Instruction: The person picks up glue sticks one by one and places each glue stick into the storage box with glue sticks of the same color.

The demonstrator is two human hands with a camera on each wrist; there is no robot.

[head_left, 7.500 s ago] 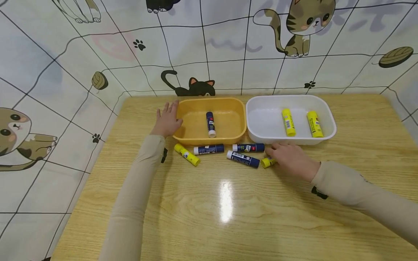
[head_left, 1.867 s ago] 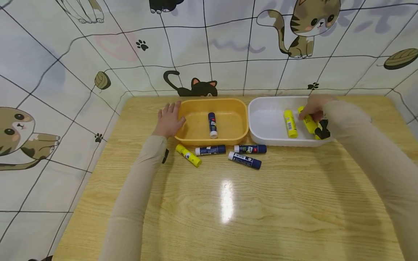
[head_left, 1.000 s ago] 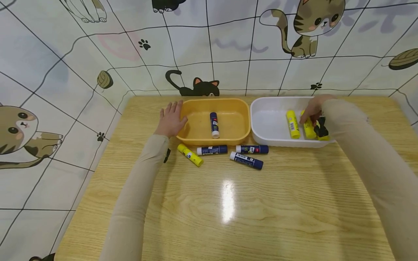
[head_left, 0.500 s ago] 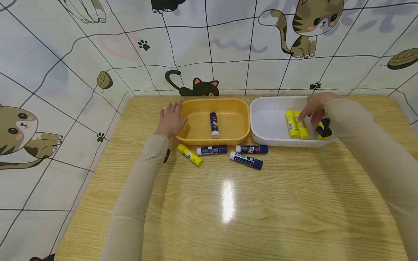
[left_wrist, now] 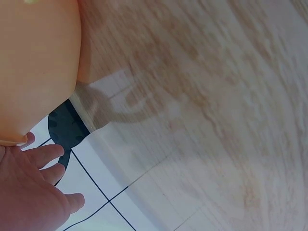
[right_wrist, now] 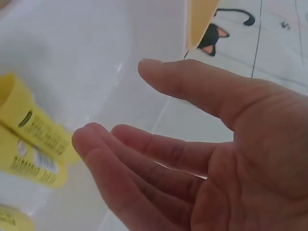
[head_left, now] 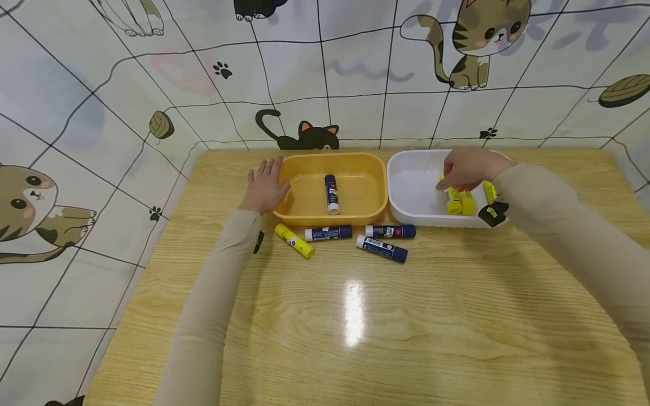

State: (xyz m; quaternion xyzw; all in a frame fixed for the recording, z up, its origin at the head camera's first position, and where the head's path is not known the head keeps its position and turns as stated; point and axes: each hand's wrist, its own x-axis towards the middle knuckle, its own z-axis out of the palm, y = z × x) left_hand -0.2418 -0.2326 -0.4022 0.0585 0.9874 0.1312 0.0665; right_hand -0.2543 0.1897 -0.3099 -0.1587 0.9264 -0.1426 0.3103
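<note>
My right hand (head_left: pixel 474 167) hovers over the white tray (head_left: pixel 412 189), thumb apart from the loosely bent fingers and nothing between them. Below it, two yellow glue sticks (head_left: pixel 468 204) lie side by side, partly covered by the hand. A third yellow glue stick (head_left: pixel 490 192) lies farther right in that tray, half hidden by the wrist. With fingers spread, my left hand (head_left: pixel 264 189) rests on the left rim of the orange-yellow tray (head_left: pixel 304 194). One dark blue glue stick (head_left: pixel 332 193) lies in this tray. The right wrist view shows yellow glue sticks (right_wrist: pixel 38 125) just beyond the fingertips.
In front of the trays, a yellow glue stick (head_left: pixel 294 241) and three dark blue ones, including this slanted blue glue stick (head_left: pixel 381 248), lie on the wooden table (head_left: pixel 304 327). A cat-patterned wall (head_left: pixel 355 73) stands right behind the trays.
A yellow glue stick in the white tray was shifted left against its neighbour and let go. My right hand then moved left above the pair. My left hand stayed on the rim.
</note>
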